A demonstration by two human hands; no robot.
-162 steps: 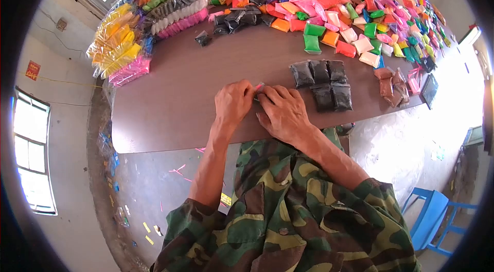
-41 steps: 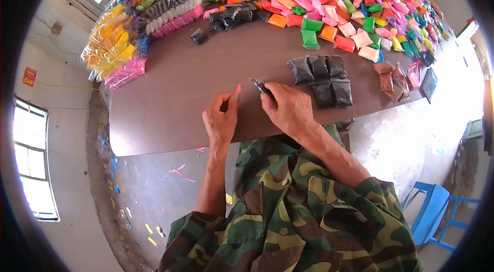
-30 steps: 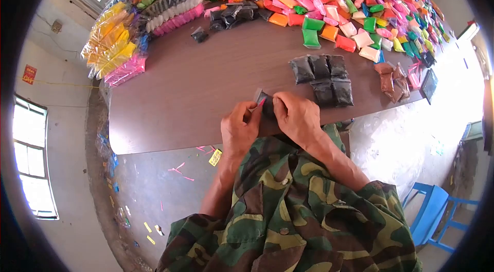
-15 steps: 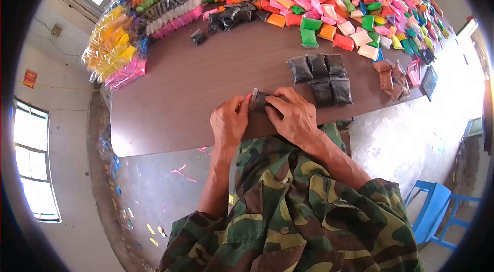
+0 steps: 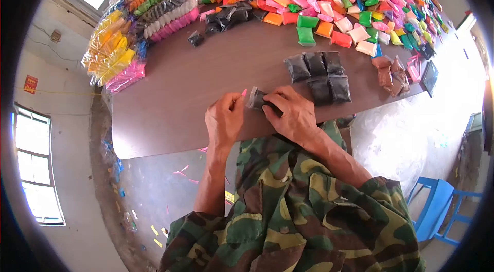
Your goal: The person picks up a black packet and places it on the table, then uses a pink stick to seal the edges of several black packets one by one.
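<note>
Your left hand (image 5: 222, 120) is curled nearly closed, with thumb and forefinger together and a slim pink piece (image 5: 244, 93) poking up between them. What that piece is, you cannot tell at this size. Your right hand (image 5: 293, 113) has its fingers narrowed on a black packet (image 5: 259, 100), gripping it at its right side; the thumb is partly hidden, so how firmly it presses you cannot tell. The packet lies between your two hands, over the near part of the table, its clear end (image 5: 252, 98) pointing at the left fingertips. The pink piece is just beside that end, with a narrow gap showing.

The step in hand looks like close work on the packet's clear end, right hand steadying, left at the edge. Any next touch there calls for a light, exact left pinch and a right grip that keeps the film from slipping.

Farther out, beyond your right hand, five black packets (image 5: 320, 90) lie side by side in two rows, with brown packets (image 5: 389, 77) well to their right. A lone black packet (image 5: 195, 39) sits up and to the left, near a dark pile (image 5: 229, 18). A bright heap of packets (image 5: 341, 39) spreads across the far side of the table (image 5: 170, 79).
</note>
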